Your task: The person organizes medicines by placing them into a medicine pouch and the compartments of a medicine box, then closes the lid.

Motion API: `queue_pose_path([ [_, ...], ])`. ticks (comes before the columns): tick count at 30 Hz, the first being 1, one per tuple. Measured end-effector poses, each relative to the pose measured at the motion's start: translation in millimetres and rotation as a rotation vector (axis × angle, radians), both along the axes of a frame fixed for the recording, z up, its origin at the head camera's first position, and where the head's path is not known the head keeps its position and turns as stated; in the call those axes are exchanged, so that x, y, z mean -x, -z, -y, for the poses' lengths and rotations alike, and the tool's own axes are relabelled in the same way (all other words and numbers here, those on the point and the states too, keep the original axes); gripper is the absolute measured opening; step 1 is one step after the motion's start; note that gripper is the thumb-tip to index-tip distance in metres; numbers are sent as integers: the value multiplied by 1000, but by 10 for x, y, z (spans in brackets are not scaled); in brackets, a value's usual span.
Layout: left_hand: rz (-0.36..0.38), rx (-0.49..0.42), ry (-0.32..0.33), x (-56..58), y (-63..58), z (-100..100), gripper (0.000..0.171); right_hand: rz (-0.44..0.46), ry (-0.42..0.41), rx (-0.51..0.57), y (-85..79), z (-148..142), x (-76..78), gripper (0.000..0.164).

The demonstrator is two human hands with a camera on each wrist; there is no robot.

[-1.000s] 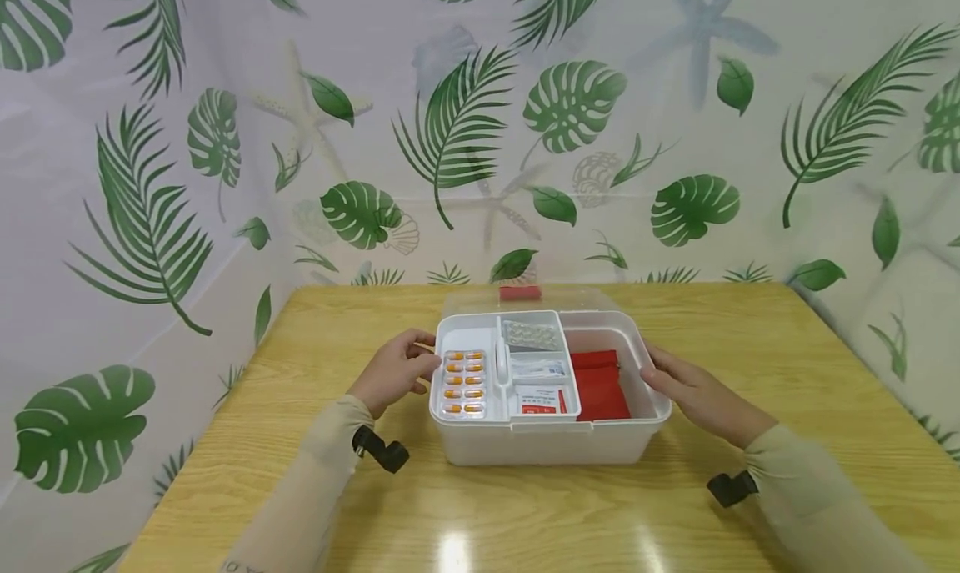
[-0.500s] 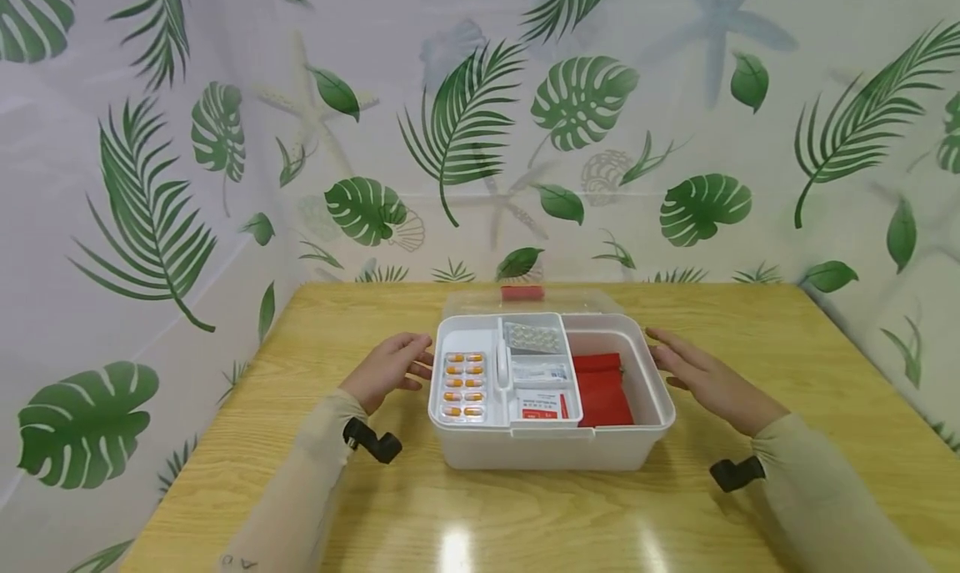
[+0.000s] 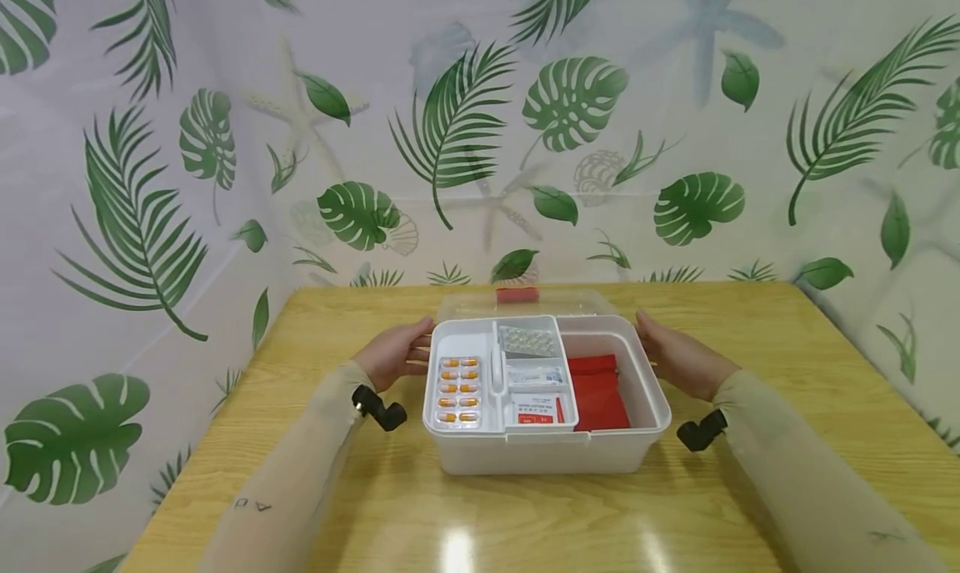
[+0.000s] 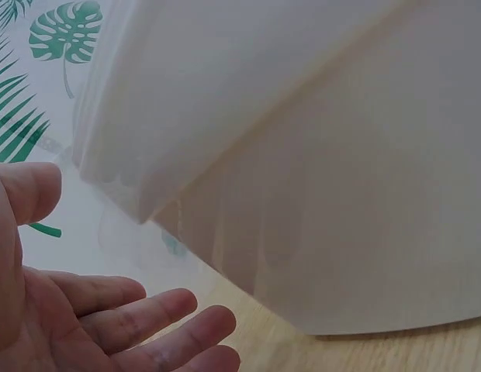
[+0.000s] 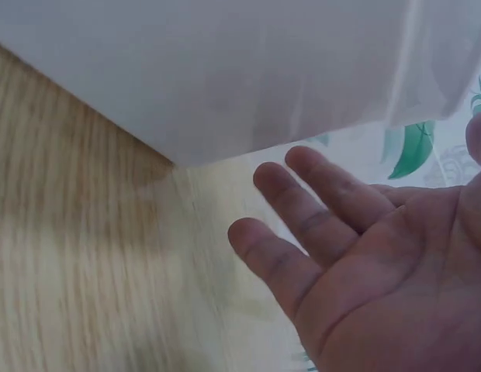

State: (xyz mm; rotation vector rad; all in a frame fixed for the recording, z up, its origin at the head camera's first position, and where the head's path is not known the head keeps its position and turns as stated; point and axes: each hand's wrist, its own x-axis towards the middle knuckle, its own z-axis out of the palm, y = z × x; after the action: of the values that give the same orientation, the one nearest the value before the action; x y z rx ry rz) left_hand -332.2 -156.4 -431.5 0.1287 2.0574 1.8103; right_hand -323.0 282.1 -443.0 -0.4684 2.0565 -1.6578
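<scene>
A white plastic medicine box [image 3: 540,456] stands open on the wooden table. Its lift-out tray [image 3: 459,339] holds a blister pack of orange capsules [image 3: 458,394], a second, pale blister pack [image 3: 527,340] and small packets [image 3: 535,409]. In the bare compartment on the right lies a red pouch [image 3: 600,398]. My left hand [image 3: 393,354] is beside the box's left end, palm facing it; the left wrist view shows relaxed fingers [image 4: 167,310] apart from the wall. Near the right rear corner is my right hand [image 3: 684,358], its fingers [image 5: 318,217] extended below the wall and holding nothing.
Behind the box the clear lid [image 3: 555,304] is folded back, with a red latch [image 3: 517,295]. The wooden table [image 3: 555,531] meets a leaf-patterned cloth [image 3: 465,181] at the back and left. A black wrist camera is strapped to each sleeve.
Both hands have come off the box's upper sides, fingers straightening, and moved farther back along its ends. The right thumb has left the rim. The box and its contents look unchanged.
</scene>
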Motion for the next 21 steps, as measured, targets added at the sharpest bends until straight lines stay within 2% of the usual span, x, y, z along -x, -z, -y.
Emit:
queue_pose_path([
  [4,-16,-6,19,21,-54,-31,53,-9,5,3,11,21,25,71],
  [8,2,12,22,44,-82,-37,49,-24,12,-6,20,35,24,71],
  [15,9,31,36,88,-76,-31,49,-18,3,43,32,57,11,66],
  [21,-3,65,49,115,-97,-51,54,-8,26,22,19,52,-31,68],
])
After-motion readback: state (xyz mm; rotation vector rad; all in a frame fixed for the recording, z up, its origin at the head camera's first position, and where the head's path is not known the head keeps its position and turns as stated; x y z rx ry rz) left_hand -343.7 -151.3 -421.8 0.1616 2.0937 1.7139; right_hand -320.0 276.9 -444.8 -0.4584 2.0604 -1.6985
